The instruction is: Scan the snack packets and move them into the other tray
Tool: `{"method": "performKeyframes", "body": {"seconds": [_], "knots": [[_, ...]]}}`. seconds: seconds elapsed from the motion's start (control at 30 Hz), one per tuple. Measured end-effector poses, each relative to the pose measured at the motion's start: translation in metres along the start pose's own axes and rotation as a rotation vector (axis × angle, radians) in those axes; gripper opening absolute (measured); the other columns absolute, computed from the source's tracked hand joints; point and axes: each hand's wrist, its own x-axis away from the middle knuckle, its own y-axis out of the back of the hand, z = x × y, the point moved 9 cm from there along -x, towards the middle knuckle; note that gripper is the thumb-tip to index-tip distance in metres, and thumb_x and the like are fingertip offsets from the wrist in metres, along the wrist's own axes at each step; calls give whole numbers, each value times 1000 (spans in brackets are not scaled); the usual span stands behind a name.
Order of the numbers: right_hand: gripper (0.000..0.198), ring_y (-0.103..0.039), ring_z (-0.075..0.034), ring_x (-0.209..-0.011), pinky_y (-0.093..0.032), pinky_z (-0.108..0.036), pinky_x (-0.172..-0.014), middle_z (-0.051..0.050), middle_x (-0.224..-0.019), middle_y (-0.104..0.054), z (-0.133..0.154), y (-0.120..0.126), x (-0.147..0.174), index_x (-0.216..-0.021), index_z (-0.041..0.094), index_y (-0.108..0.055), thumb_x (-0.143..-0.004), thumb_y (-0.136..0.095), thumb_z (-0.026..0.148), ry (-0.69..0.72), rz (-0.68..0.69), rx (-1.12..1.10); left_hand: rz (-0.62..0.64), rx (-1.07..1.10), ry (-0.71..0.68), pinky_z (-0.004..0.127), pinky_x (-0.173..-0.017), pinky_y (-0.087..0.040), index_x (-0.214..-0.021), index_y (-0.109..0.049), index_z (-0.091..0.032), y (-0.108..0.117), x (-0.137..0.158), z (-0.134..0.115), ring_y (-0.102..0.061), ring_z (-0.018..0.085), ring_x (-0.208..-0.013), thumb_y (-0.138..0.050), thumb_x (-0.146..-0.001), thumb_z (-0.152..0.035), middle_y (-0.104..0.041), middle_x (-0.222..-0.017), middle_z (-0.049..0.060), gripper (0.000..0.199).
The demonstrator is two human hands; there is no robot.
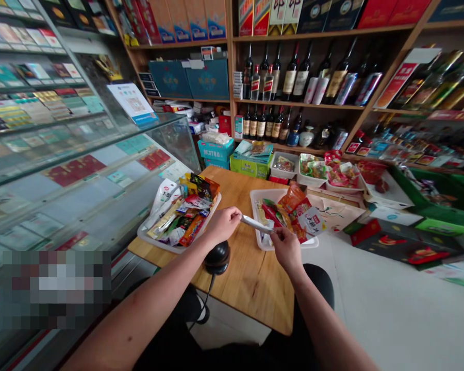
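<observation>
A slim, silvery-white snack packet [256, 224] is stretched between my two hands, above the wooden table. My left hand [225, 222] pinches its left end, and my right hand [286, 247] grips the right end. Behind my right hand stands a white plastic basket [257, 196] with several red, orange and white snack packets [294, 206] in it. To the left of my left hand is another white basket [147, 234], full of colourful snack packets [189, 211]. A black rounded device with a cable [217, 257] sits on the table below my left wrist.
Glass display counters [81, 180] run along the left. Shelves with wine bottles [290, 77] and boxes stand behind the wooden table [239, 278]. Low snack trays [313, 175], a green crate [429, 201] and a dark box [402, 242] lie at right, beside the pale floor [390, 309].
</observation>
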Motion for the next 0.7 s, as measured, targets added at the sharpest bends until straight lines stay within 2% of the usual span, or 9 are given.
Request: {"method": "performKeyframes", "body": {"seconds": [0.17, 0.23, 0.33, 0.4, 0.6, 0.7], "knots": [[35, -60, -20, -71, -41, -29, -66, -4, -75, -69, -25, 25, 12, -88, 19, -71, -83, -62, 52, -83, -53, -16, 49, 43, -50, 29, -69, -45, -88, -73, -19, -34, -26, -26, -66, 20, -75, -59, -93, -27, -76, -84, 5, 17], [36, -63, -20, -73, -44, -30, -69, -4, -77, -70, -35, 30, 14, -95, 19, -71, -83, -63, 52, -110, -62, -61, 73, 122, -62, 30, -75, -49, -101, -74, -19, -48, -35, -34, -70, 20, -82, -59, -93, -24, -78, -94, 6, 18], [45, -68, -22, -80, -50, -32, -76, -5, -88, -74, -46, 31, 16, -114, 19, -67, -83, -65, 51, -116, -43, -155, 96, 237, -54, 32, -84, -54, -127, -67, -17, -63, -42, -44, -73, 21, -91, -63, -90, -19, -78, -114, 11, 37], [46, -70, -22, -85, -51, -33, -80, -6, -95, -75, -50, 30, 18, -119, 20, -65, -84, -64, 50, -105, -28, -166, 97, 260, -38, 34, -88, -55, -132, -64, -16, -69, -43, -48, -74, 22, -94, -65, -88, -17, -76, -121, 14, 44], [32, -69, -21, -82, -51, -34, -83, -5, -95, -74, -50, 18, 25, -114, 22, -67, -88, -59, 40, -26, 38, 17, 142, 246, -68, 36, -88, -58, -114, -72, -17, -70, -25, -60, -75, 24, -97, -66, -89, -23, -78, -110, 13, 26], [35, -68, -19, -84, -51, -34, -86, -8, -112, -72, -45, 5, 27, -120, 19, -66, -89, -58, 34, 81, 105, 103, 152, 256, -79, 35, -87, -58, -110, -74, -17, -61, -12, -60, -75, 23, -96, -64, -92, -28, -79, -107, 12, 23]]}}
